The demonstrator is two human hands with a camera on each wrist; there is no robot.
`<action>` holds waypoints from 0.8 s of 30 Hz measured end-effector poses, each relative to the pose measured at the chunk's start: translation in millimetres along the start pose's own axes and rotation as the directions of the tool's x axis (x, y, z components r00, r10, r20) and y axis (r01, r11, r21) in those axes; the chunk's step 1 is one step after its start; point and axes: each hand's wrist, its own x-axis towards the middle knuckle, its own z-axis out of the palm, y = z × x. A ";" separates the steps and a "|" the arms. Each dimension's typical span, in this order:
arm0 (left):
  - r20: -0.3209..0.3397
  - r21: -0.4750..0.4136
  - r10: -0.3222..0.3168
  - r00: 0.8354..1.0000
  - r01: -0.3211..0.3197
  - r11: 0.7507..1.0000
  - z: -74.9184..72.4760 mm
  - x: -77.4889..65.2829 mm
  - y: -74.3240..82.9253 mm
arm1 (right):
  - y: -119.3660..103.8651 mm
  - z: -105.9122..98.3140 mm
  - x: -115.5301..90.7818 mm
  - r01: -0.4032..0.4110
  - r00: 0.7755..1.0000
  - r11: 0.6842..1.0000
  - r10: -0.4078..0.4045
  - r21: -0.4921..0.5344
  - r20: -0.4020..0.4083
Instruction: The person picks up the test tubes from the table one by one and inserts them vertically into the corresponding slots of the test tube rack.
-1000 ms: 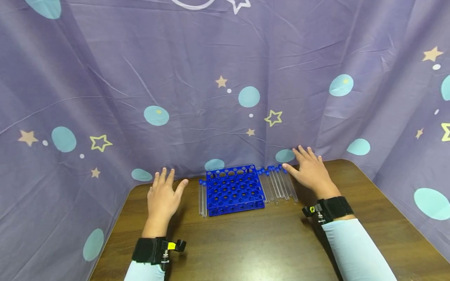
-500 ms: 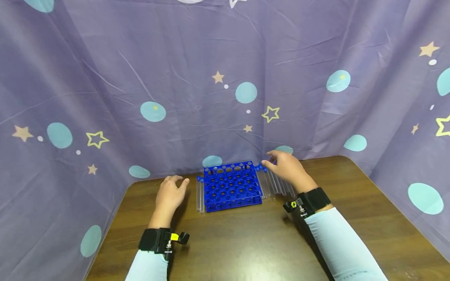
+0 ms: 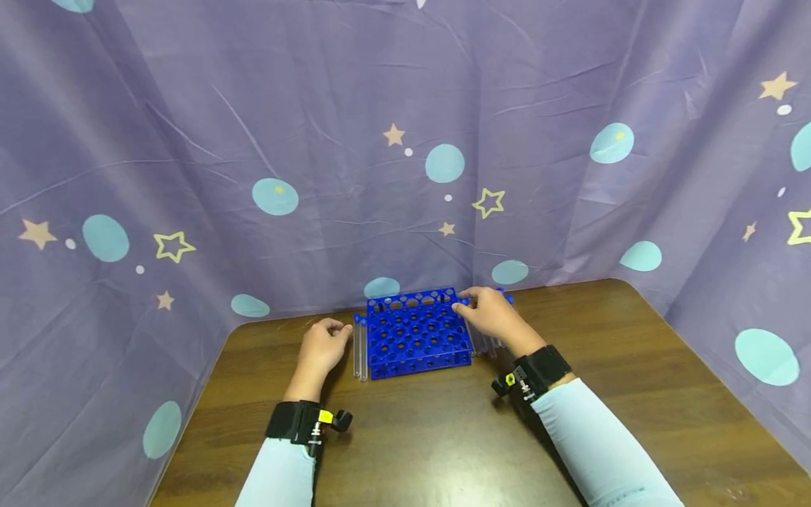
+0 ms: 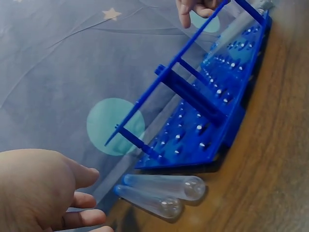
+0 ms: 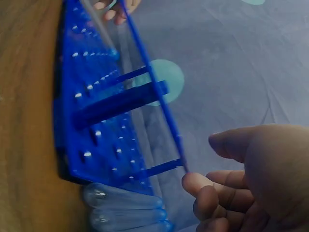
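Rack [image 3: 418, 331] of blue plastic is standing on the wooden table [image 3: 443, 429], near the purple curtain [image 3: 317, 105]. We are holding our left hand [image 3: 322, 346] just beside two clear, blue-capped tubes [image 3: 364, 352] lying along the rack's left side, its thumb and loosely bent fingers parted around nothing. Our right hand [image 3: 491, 313] is hovering by the rack's right end, above more tubes [image 5: 128, 198], thumb and fingers apart; one fingertip is meeting the upper plate's edge, though we are not telling touch from near-touch.
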 end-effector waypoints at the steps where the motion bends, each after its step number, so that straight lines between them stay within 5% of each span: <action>1: 0.006 0.001 -0.004 1.000 0.004 1.000 1.3 0.2 -0.3 | 0.7 1.5 -0.2 -0.001 1.000 1.000 0.001 0.002 0.002; 12: 0.026 0.058 -0.014 1.000 0.013 0.998 11.2 4.5 1.7 | 8.7 6.5 6.1 -0.009 1.000 1.000 0.009 0.004 0.023; 19: 0.070 0.065 -0.042 0.997 0.038 0.997 15.7 5.9 6.0 | 14.6 5.7 6.9 -0.066 0.994 0.993 0.058 0.097 0.091; 24: 0.041 0.089 -0.037 0.998 0.033 0.996 16.7 6.2 7.8 | 15.9 7.4 6.5 -0.068 0.994 0.989 0.056 0.132 0.093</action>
